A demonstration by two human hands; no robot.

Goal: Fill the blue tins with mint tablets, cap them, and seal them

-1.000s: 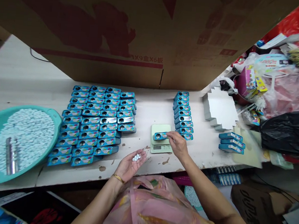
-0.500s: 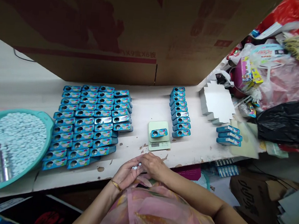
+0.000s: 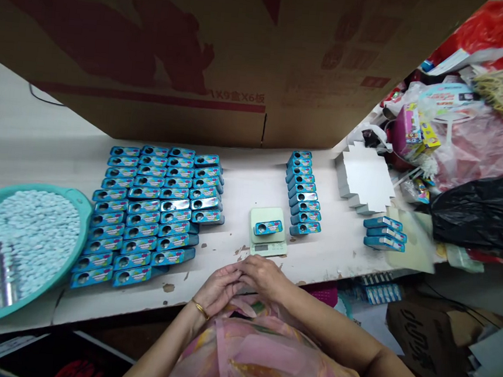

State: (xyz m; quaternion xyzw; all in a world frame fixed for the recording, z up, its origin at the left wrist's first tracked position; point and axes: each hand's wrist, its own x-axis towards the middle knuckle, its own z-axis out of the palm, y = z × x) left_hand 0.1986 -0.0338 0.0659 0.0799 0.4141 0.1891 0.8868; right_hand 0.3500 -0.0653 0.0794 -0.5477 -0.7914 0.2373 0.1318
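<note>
My left hand (image 3: pixel 215 290) is cupped palm-up at the table's front edge, with a gold bangle on its wrist. My right hand (image 3: pixel 265 275) lies against it, fingertips pinched into the left palm and hiding what is there. Just beyond the hands a small pale green scale (image 3: pixel 267 247) carries one blue tin (image 3: pixel 268 228) with a round hole in its lid. A large block of the same blue tins (image 3: pixel 152 215) lies in rows to the left. A single column of blue tins (image 3: pixel 303 193) runs back on the scale's right.
A teal basin (image 3: pixel 83 204) at the left holds white tablets (image 3: pixel 32 228) and a metal scoop (image 3: pixel 4 275). Folded white cartons (image 3: pixel 364 178) and three more tins (image 3: pixel 384 233) sit at the right. A big cardboard box (image 3: pixel 202 49) stands behind. Bags and clutter, including a black bag (image 3: pixel 482 214), crowd the right.
My right hand left the tin on the scale and came back to my left palm. The white tablets seen in the palm are now covered by its fingers.
</note>
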